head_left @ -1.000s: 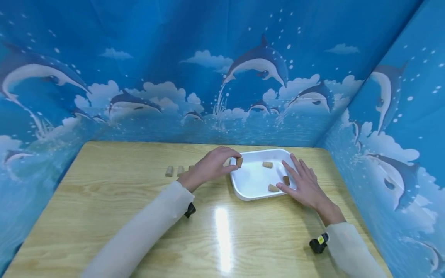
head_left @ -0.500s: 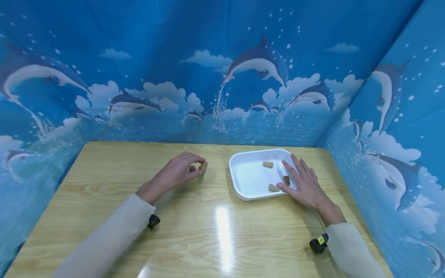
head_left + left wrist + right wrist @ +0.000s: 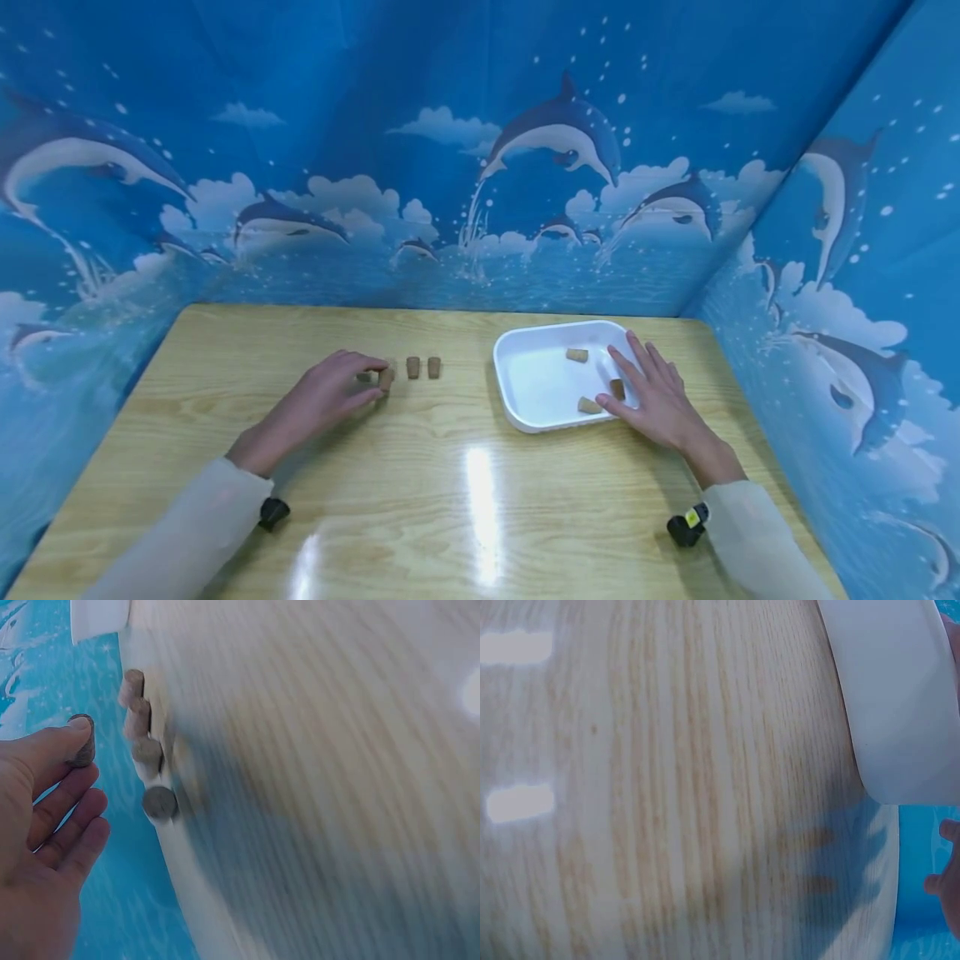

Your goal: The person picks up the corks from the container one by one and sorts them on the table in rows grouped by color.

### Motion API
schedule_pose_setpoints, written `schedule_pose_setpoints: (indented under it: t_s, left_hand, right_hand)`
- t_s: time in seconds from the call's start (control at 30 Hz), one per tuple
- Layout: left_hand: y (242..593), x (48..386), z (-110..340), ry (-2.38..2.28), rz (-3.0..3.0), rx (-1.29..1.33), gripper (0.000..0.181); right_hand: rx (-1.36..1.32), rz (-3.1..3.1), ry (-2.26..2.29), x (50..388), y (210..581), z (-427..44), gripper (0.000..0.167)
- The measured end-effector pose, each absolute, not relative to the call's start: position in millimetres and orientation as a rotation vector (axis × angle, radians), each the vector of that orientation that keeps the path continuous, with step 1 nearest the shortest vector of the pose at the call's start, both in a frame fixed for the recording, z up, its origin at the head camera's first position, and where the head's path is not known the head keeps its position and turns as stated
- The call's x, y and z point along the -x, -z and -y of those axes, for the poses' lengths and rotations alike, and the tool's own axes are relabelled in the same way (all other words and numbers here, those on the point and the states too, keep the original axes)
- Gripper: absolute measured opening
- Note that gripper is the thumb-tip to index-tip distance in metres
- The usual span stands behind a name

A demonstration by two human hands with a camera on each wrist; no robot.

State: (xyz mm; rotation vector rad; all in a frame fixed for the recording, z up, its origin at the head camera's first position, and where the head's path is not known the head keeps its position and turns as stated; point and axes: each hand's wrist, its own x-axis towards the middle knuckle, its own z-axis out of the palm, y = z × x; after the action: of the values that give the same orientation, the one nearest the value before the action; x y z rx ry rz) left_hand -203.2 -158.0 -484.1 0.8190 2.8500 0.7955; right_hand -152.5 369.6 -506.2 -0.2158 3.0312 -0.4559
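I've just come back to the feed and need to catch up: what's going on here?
A person's left hand is pinching a cork close to a row of four other corks lined up on the wooden table. The right hand is spread over the right end of a white tray. Three loose corks lie in that tray. The one in the fingers has not yet been set down.
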Motion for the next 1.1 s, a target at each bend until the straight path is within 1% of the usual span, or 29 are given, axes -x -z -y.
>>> schedule_pose_setpoints:
  t_s: [0.3, 0.67, 1.1]
  left_hand:
    - [490.9, 193.4, 180.8, -0.772, -2.875, -0.801, 0.043]
    - [497.2, 185.6, 191.2, -0.746, -2.852, -0.743, 0.041]
    - [507.7, 180.8, 196.3, -0.697, -2.825, -0.773, 0.04]
  right_hand:
    - [0.222, -3.019, 0.471, 152.5, 506.0, -369.1, 0.092]
    - [0.219, -3.022, 0.465, 152.3, 506.4, -370.0, 0.093]
    - [0.208, -3.018, 0.466, 153.6, 506.1, -369.9, 0.093]
